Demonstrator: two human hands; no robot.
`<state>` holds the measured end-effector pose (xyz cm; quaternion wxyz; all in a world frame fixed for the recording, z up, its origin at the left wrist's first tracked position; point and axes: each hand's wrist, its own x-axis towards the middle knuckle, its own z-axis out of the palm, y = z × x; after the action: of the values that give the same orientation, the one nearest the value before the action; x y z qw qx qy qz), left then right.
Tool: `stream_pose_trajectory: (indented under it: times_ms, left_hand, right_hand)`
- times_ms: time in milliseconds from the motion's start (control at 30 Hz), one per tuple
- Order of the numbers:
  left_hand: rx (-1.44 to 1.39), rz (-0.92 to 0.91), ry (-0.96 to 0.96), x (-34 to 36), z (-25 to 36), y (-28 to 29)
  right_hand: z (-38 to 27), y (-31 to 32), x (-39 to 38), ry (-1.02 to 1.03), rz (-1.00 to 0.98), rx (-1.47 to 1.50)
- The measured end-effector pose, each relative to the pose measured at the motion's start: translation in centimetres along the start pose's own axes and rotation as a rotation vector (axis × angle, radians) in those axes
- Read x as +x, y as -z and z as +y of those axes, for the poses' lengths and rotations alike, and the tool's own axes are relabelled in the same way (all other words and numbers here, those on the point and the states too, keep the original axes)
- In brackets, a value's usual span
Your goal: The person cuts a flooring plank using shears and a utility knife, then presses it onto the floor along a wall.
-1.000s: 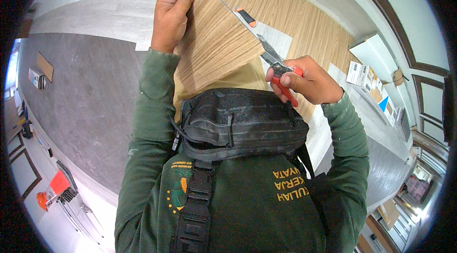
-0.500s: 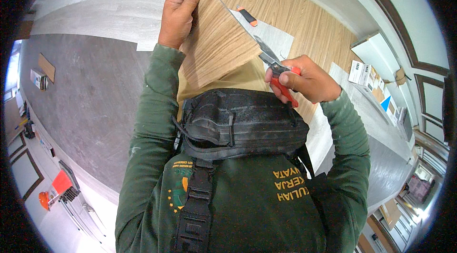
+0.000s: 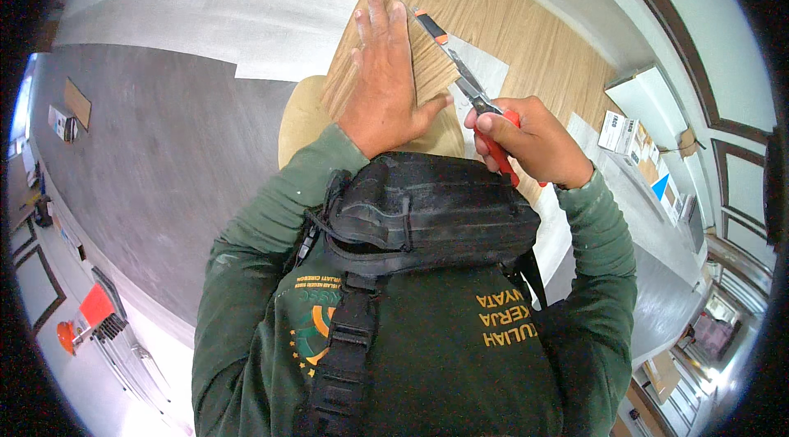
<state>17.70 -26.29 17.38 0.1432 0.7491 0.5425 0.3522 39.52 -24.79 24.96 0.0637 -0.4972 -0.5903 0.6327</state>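
Note:
My left hand [image 3: 384, 84] lies flat with its fingers stretched out on a light-brown wood-grain plank piece [image 3: 431, 67], over my lap. The hand covers much of the piece, and its thumb points right along the near edge. In my right hand [image 3: 534, 141], fingers wrapped round the red handles, is a pair of shears [image 3: 470, 82]. The metal blades point up and left, right beside the piece's right edge; I cannot tell whether they touch it. Just past that edge lies an orange-and-black utility knife [image 3: 431, 29].
Wood-grain flooring [image 3: 485, 2] runs along the wall ahead, with a pale sheet [image 3: 485, 59] on it. A dark grey floor [image 3: 164, 125] spreads at left. Boxes [image 3: 625, 135] stand at right; an orange-red tool [image 3: 94, 310] lies far left. A black bag [image 3: 427, 207] hangs at my waist.
My left hand has let go of the plank piece's far-left edge and moved right and nearer, now flat on its face. The piece has shifted and lies lower. The shears have moved slightly.

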Motion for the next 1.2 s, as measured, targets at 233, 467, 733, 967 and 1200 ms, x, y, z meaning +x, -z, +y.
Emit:
stream_pose_trajectory:
  times_ms: [233,467,733,967,1200]
  left_hand:
    - [-0.006,-0.072,-0.02,-0.3,-0.6,-0.1]
    - [-0.278,-0.127,-0.03,-1.0,-1.6,0.3]
    - [-0.248,0.003,0.004,-0.7,-2.1,-1.4]
    - [-0.06,0.029,0.029,-0.3,-1.9,-2.3]
    - [-0.042,-0.002,0.069,0.2,-1.7,-2.3]
  right_hand:
    - [0.0,0.1,0.1,0.007,-0.036,-0.009]
    - [-0.5,0.4,0.2,0.019,-0.087,-0.017]
    - [1.1,1.1,1.1,0.161,-0.047,-0.025]
    - [-0.1,-0.1,1.1,0.172,0.096,-0.034]
    - [2.5,-0.2,3.3,0.281,0.286,-0.515]
